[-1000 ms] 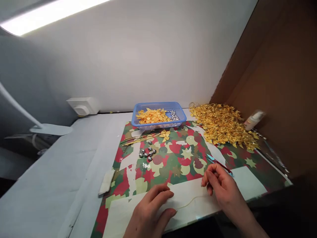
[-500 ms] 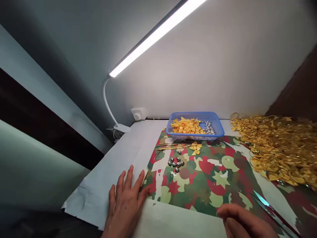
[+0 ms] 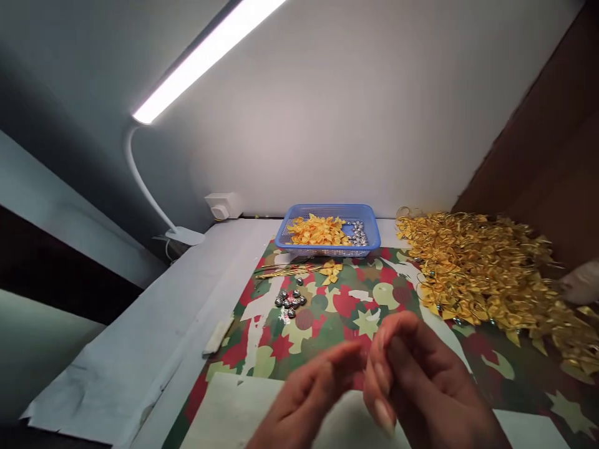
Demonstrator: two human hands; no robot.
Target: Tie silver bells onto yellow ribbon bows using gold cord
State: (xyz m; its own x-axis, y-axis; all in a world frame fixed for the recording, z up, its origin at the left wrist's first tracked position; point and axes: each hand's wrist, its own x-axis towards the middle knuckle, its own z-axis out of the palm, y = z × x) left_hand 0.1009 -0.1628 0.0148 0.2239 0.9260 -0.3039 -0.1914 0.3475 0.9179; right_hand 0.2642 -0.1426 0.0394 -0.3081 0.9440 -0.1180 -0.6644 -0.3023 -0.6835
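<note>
My right hand [image 3: 421, 380] is raised over the near edge of the patterned mat, its fingers curled with the tips pressed together. Whatever those fingers hold, if anything, is hidden. Close beside it, my left hand [image 3: 311, 390] has bent fingers whose blurred tips meet the right hand's fingers. Beyond both hands lies a small cluster of shiny silver bells or beads [image 3: 291, 301]. Behind them are thin gold wires or cords [image 3: 285, 270] and a few yellow bow-like petal pieces [image 3: 331, 272].
A blue plastic basket [image 3: 327, 249] holds yellow pieces and silver beads. Finished-looking gold pieces heap up [image 3: 477, 268] at right; a blurred hand-like shape [image 3: 583, 282] shows at the right edge. A desk lamp [image 3: 185, 235] stands left. A whitish strip [image 3: 218, 337] lies by the mat [image 3: 327, 315].
My left hand has lifted off the table and moved right to meet my right hand, which has risen. The view has turned right. The scissors seen before are out of sight.
</note>
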